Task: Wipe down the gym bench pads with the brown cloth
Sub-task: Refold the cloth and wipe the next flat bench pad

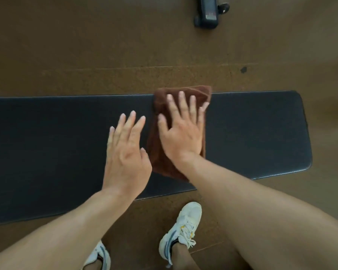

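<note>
One long black bench pad (66,152) ran left to right across the floor. The brown cloth (160,164), likely soft and limp, lay folded across it, long axis near to far, best pressed flat. The right hand (181,133) pressed it, fingers spread; the left hand (125,152) hovered open beside.

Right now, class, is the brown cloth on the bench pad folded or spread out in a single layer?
Folded. The brown cloth lies as a narrow strip across the bench pad, with layered edges showing at its far end.
</note>
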### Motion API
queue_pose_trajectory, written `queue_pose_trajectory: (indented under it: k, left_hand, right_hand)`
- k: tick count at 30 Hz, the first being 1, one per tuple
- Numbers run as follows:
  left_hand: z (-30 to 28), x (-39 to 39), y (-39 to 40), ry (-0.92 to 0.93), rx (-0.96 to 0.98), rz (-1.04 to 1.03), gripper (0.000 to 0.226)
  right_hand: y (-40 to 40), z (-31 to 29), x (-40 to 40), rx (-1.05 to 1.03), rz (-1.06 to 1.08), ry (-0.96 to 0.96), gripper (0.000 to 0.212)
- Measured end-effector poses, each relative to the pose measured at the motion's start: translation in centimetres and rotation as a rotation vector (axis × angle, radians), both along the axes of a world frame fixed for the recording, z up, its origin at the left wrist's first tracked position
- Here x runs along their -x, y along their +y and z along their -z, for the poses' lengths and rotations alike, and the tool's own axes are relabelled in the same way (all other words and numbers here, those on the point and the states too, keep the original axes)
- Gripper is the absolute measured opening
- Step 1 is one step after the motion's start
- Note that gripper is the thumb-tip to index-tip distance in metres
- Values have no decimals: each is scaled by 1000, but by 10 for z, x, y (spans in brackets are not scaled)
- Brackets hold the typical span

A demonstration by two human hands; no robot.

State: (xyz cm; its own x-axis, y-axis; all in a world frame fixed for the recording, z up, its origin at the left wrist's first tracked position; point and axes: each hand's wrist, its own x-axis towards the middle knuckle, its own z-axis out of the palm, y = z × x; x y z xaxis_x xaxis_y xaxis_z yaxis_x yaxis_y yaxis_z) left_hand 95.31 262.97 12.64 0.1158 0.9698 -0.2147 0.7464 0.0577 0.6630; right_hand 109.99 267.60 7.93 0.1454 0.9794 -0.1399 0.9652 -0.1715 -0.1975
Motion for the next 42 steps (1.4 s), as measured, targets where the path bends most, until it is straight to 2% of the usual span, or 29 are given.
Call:
queue_pose_trajectory:
  k: [2, 4, 7, 9, 13, 15, 17, 18, 20, 23, 28, 31, 34, 36, 39, 42]
  left_hand:
    - [-13, -6, 16, -26, 32, -66, 67]
    - [-21, -18, 27, -1, 2, -57, 62]
    - [-29, -41, 34, 56, 1, 50, 64]
    - [-28, -60, 38, 80, 48, 115, 74]
    - [-13, -118, 34, 269, 159, 305, 103]
    - [-6, -155, 30, 310, 94, 380, 98]
    - [2, -195, 24, 277, -14, 375, 81]
    - [6, -214, 21, 281, -8, 363, 76]
    - [19, -247, 12, 362, 115, 354, 90]
    - [40, -265, 1, 544, 147, 361, 116]
    - [37, -264, 5, 572, 207, 378, 121]
    - [37, -262, 6, 531, 233, 386, 121]
    - [36, -255, 9, 487, 272, 428, 122]
    - [35, -246, 15, 401, 323, 482, 119]
    - [25, -226, 25, 67, 385, 486, 91]
    - [7, -172, 15, -277, 366, 385, 70]
  right_hand:
    - [-1, 2, 35, 31, -265, 4, 63]
    - [1, 6, 39, 79, -467, -69, 67]
    - [14, 3, -6, 20, -622, -54, 64]
    - [22, 5, -48, -5, -628, -3, 59]
    - [23, 9, -156, -18, -285, 9, 56]
    - [16, 7, -223, -6, -157, -26, 56]
    - [0, 5, -291, 23, -121, -50, 57]
    - [-10, 4, -321, 27, -106, -49, 57]
    - [-34, 3, -365, 23, -36, -24, 58]
    - [-65, 6, -388, -8, 139, 38, 56]
    - [-85, 3, -382, -66, 537, 173, 58]
    - [-103, 3, -365, -98, 771, 241, 57]
    - [-113, 11, -342, -141, 827, 159, 60]
    - [-114, 11, -325, -47, 830, 102, 63]
    - [-116, 7, -296, 71, 788, 19, 67]
    - [-109, 5, -237, 109, 657, -24, 66]
